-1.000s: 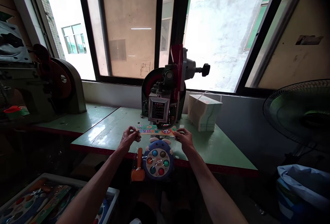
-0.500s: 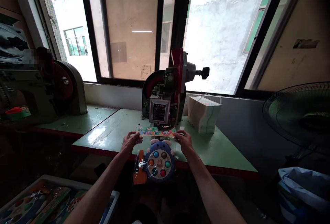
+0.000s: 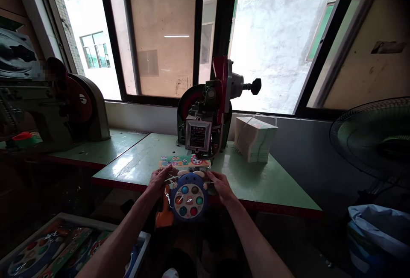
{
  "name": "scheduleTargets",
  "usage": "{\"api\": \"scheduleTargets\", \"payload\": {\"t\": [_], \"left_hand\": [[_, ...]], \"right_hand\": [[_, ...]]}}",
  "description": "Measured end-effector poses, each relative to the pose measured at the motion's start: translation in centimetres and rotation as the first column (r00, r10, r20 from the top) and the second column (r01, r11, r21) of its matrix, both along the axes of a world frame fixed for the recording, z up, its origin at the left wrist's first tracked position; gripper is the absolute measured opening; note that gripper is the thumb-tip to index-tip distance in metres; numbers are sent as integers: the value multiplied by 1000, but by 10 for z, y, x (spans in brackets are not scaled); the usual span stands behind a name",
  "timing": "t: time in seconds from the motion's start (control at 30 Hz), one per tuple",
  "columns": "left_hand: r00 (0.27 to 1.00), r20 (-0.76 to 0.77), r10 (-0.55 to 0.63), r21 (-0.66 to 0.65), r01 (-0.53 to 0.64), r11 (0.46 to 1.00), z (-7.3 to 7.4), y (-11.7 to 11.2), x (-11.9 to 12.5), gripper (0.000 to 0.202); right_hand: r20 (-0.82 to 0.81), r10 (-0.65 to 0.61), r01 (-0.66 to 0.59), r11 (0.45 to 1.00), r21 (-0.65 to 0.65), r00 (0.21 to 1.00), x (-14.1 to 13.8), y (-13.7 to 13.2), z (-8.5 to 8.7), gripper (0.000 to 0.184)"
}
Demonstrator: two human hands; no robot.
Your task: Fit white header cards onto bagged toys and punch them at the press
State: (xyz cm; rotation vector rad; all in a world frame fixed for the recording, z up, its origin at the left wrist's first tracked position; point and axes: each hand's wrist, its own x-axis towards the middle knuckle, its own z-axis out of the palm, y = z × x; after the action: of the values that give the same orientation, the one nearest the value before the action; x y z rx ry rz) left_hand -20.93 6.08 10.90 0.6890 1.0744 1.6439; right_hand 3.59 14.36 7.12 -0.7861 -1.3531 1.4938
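Observation:
A clear plastic bag hangs at the table's front edge, holding a round blue toy with coloured domes and animal ears. Beside it in the bag is an orange toy hammer. A printed header card lies across the top of the bag, beneath the head of a stapling-type machine. My left hand pinches the bag's upper left side, just below the card. At the upper right side, my right hand closes its fingers on the bag. Some fingertips are hard to see.
A strapped stack of cards stands right of the machine on the green table. Lower left, a grey crate holds more packed toys. Another machine stands at left, a fan and a sack at right.
Both hands have shifted left and slightly down the bag's sides. The card and bagged toy have slid left under the machine head.

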Motion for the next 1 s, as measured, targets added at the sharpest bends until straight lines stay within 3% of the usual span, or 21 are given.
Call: {"api": "scheduleTargets", "payload": {"t": [0.23,0.5,0.67,0.8,0.9,1.0], "left_hand": [[997,-11,81,-27,-81,996,-3,-20,-26,26],[997,2,73,-14,-73,997,-4,-19,-25,27],[993,70,98,31,-100,994,-7,-31,-14,35],[973,145,182,-22,-180,983,-36,-55,-1,40],[958,176,225,-123,-205,971,-74,-87,6,43],[938,213,272,-223,-225,949,-113,-126,12,43]], "right_hand": [[-4,-74,74,993,97,997,-39,-6,-4,50],[0,-95,95,993,71,995,-40,-7,-2,48],[-12,-74,74,997,-3,997,-39,-12,2,54],[33,26,-24,998,-61,999,-36,-30,2,56],[175,89,-77,994,-71,981,-33,-53,-10,58],[287,79,-88,996,17,955,-35,-85,-32,61]]}}
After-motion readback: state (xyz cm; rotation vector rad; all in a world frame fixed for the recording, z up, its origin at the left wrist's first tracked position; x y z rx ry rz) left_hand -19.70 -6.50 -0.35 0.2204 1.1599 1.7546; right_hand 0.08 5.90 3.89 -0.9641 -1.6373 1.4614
